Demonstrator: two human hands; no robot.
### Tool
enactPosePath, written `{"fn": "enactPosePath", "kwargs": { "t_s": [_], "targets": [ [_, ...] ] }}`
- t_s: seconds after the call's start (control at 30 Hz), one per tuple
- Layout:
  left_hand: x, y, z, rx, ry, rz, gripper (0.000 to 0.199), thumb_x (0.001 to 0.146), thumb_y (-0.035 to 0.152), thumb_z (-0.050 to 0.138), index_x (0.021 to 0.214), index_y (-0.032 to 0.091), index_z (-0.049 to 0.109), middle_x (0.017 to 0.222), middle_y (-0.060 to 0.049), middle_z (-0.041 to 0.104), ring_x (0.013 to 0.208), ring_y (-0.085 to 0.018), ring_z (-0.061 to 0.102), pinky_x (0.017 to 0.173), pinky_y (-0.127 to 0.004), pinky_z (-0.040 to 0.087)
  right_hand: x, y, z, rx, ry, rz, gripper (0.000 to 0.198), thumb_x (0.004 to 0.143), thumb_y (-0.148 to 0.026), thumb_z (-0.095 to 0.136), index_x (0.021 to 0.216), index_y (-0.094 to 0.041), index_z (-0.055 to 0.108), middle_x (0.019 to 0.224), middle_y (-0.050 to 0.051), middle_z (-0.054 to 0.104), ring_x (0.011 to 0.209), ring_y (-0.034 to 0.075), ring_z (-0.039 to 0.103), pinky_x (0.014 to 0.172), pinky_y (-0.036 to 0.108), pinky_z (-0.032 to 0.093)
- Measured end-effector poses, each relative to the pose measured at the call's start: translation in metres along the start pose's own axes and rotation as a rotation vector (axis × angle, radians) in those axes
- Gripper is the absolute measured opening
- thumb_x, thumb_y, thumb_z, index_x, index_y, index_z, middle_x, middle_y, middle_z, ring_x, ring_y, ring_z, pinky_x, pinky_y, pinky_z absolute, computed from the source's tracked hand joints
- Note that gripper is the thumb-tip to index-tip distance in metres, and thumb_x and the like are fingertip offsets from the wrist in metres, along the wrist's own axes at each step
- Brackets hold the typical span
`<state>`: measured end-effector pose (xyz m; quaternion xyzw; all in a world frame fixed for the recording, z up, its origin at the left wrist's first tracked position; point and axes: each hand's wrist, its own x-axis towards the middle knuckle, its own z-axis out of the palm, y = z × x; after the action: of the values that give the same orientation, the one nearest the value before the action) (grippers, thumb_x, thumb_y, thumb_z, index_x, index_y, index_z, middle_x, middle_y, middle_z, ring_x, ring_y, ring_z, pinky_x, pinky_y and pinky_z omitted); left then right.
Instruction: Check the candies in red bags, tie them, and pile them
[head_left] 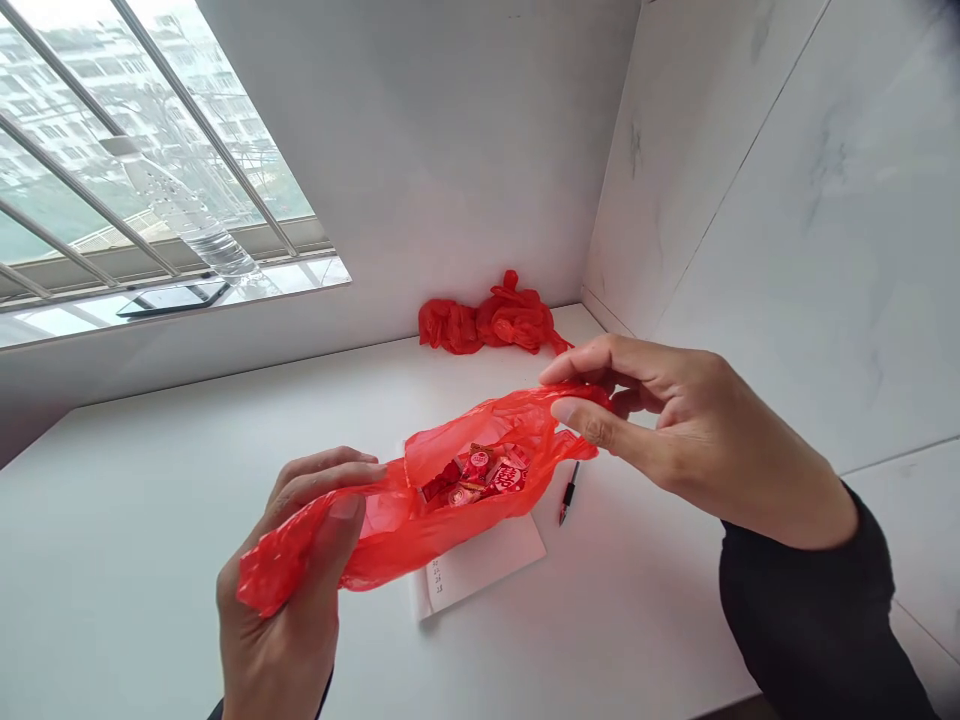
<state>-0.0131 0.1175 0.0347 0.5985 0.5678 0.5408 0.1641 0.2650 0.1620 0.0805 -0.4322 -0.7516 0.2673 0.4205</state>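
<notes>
A thin red plastic bag (450,535) is stretched between my two hands above the table, its mouth spread wide. Inside lie several small wrapped candies (478,465) in red and pink wrappers. My left hand (292,570) is closed around one gathered end of the bag, thumb on the near side. At the other end, my right hand (645,405) pinches the rim between thumb and fingers. Beneath the bag rests a sheet or booklet of white paper (487,570) with small writing, partly covered. A black pen (568,497) lies beside it, below my right hand.
Two crumpled red plastic bags (487,322) sit at the back of the white table (187,470), near the wall corner. On the windowsill at the left, a clear water bottle (187,215) stands beside a dark flat device (176,298). Walls border the table behind and right.
</notes>
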Motion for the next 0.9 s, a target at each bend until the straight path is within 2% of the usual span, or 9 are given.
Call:
{"fn": "enactPosePath", "kwargs": {
  "t_s": [0.13, 0.2, 0.3, 0.4, 0.5, 0.53, 0.63, 0.77, 0.9],
  "targets": [
    [0.001, 0.008, -0.001, -0.307, 0.006, -0.129, 0.011, 0.092, 0.030, 0.066, 0.083, 0.026, 0.072, 0.112, -0.002, 0.070, 0.124, -0.025, 0.059, 0.093, -0.031, 0.056, -0.002, 0.000, 0.000, 0.059, 0.003, -0.030, 0.014, 0.094, -0.027, 0.070, 0.109, -0.027, 0.071, 0.103, -0.002, 0.072, 0.078, 0.014, 0.067, 0.068, 0.026, 0.056],
    [0.004, 0.016, -0.001, -0.427, -0.017, -0.201, 0.013, 0.094, 0.031, 0.064, 0.084, 0.025, 0.068, 0.101, -0.002, 0.074, 0.123, -0.028, 0.062, 0.094, -0.037, 0.059, -0.002, -0.003, 0.002, 0.111, 0.038, -0.058, 0.012, 0.095, -0.024, 0.069, 0.107, -0.027, 0.072, 0.101, -0.002, 0.071, 0.083, 0.015, 0.067, 0.072, 0.026, 0.056],
    [0.011, 0.030, 0.001, -0.529, -0.103, -0.324, 0.024, 0.099, 0.034, 0.053, 0.079, 0.025, 0.062, 0.052, 0.004, 0.057, 0.074, -0.021, 0.071, 0.088, -0.043, 0.060, -0.003, -0.009, 0.007, 0.214, 0.087, -0.098, 0.010, 0.096, -0.020, 0.068, 0.102, -0.026, 0.073, 0.097, -0.002, 0.070, 0.086, 0.014, 0.066, 0.074, 0.025, 0.056],
    [0.018, 0.042, 0.007, -0.537, -0.194, -0.465, 0.036, 0.098, 0.034, 0.055, 0.065, 0.021, 0.052, 0.040, 0.008, 0.029, 0.038, -0.011, 0.045, 0.068, -0.036, 0.059, -0.003, -0.013, 0.012, 0.318, 0.063, -0.097, 0.011, 0.096, -0.020, 0.069, 0.103, -0.026, 0.074, 0.097, -0.001, 0.069, 0.085, 0.014, 0.066, 0.071, 0.023, 0.056],
    [0.022, 0.053, 0.013, -0.514, -0.251, -0.500, 0.026, 0.088, 0.035, 0.068, 0.071, 0.021, 0.056, 0.054, 0.007, 0.035, 0.047, -0.009, 0.041, 0.057, -0.026, 0.050, -0.004, -0.014, 0.016, 0.368, 0.053, -0.065, 0.014, 0.097, -0.019, 0.068, 0.108, -0.026, 0.072, 0.098, -0.001, 0.069, 0.085, 0.013, 0.066, 0.069, 0.022, 0.056],
    [0.022, 0.056, 0.014, -0.523, -0.267, -0.510, 0.016, 0.087, 0.037, 0.069, 0.083, 0.023, 0.063, 0.061, 0.005, 0.039, 0.054, -0.011, 0.044, 0.058, -0.025, 0.049, -0.004, -0.013, 0.017, 0.380, 0.056, -0.055, 0.015, 0.097, -0.019, 0.068, 0.110, -0.026, 0.072, 0.097, -0.001, 0.069, 0.085, 0.013, 0.067, 0.070, 0.021, 0.057],
    [0.019, 0.063, 0.017, -0.542, -0.319, -0.559, 0.025, 0.093, 0.042, 0.058, 0.112, 0.027, 0.065, 0.076, 0.001, 0.045, 0.071, -0.015, 0.049, 0.066, -0.025, 0.049, -0.005, -0.013, 0.019, 0.424, 0.065, -0.063, 0.022, 0.096, -0.016, 0.068, 0.115, -0.026, 0.069, 0.101, -0.002, 0.070, 0.089, 0.012, 0.067, 0.077, 0.022, 0.058],
    [0.017, 0.063, 0.021, -0.444, -0.435, -0.527, 0.023, 0.095, 0.045, 0.057, 0.094, 0.025, 0.066, 0.066, 0.002, 0.042, 0.065, -0.015, 0.049, 0.064, -0.025, 0.047, -0.006, -0.018, 0.025, 0.492, -0.024, -0.173, 0.023, 0.094, -0.008, 0.066, 0.113, -0.022, 0.069, 0.103, -0.002, 0.071, 0.090, 0.011, 0.067, 0.082, 0.022, 0.056],
    [0.012, 0.057, 0.028, -0.317, -0.599, -0.408, 0.021, 0.090, 0.044, 0.065, 0.088, 0.024, 0.065, 0.055, 0.005, 0.041, 0.048, -0.011, 0.035, 0.045, -0.022, 0.033, -0.006, -0.023, 0.037, 0.565, -0.104, -0.337, 0.022, 0.091, 0.001, 0.065, 0.106, -0.015, 0.071, 0.098, 0.000, 0.072, 0.090, 0.011, 0.068, 0.082, 0.022, 0.056]
  ]
}}
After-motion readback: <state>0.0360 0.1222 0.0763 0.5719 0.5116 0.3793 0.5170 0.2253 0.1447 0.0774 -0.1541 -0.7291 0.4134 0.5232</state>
